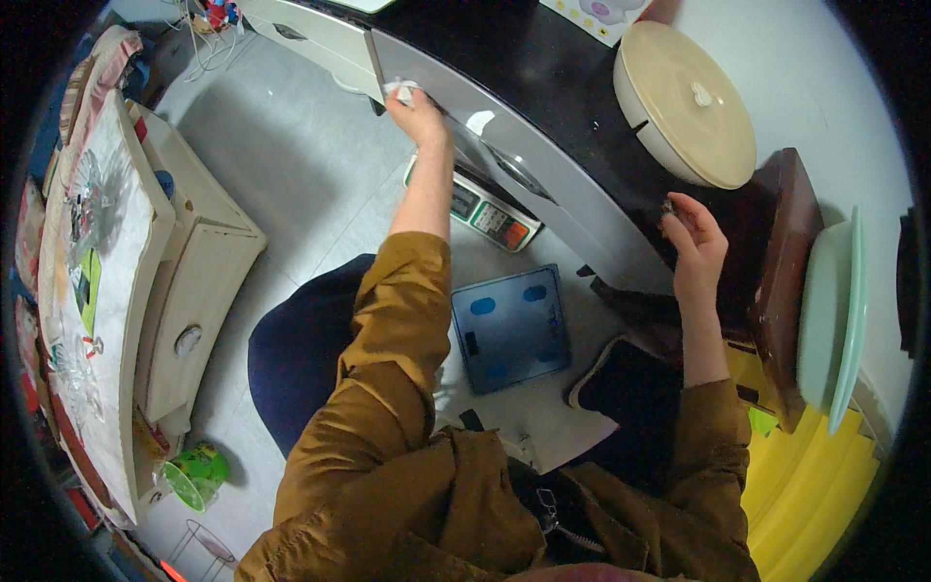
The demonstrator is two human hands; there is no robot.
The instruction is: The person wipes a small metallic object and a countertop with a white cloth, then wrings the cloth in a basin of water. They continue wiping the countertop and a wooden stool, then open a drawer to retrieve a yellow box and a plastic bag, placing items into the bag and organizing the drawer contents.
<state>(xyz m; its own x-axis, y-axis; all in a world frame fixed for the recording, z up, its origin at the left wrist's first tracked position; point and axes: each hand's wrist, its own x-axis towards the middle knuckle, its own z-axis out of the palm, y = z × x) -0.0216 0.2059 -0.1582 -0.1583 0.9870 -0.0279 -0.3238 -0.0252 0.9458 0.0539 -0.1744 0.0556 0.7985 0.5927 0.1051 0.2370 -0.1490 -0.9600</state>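
Note:
My left hand [421,120] reaches forward and pinches a crumpled white tissue [401,90] against the upper edge of the grey cabinet front [427,73]. To the right, my right hand [700,247] is raised beside the black countertop [543,92], its fingers closed on a small brownish clump [667,208] too small to name. Between my arms, a metal handle [519,172] shows on the cabinet front, with a white patch [479,122] near it.
A weighing scale with a keypad [497,221] and a blue bathroom scale [511,328] are on the floor. A round beige lidded container [684,102] stands on the countertop, pale green basins [832,320] at right. A white cabinet [199,310] and green bin [199,473] stand left.

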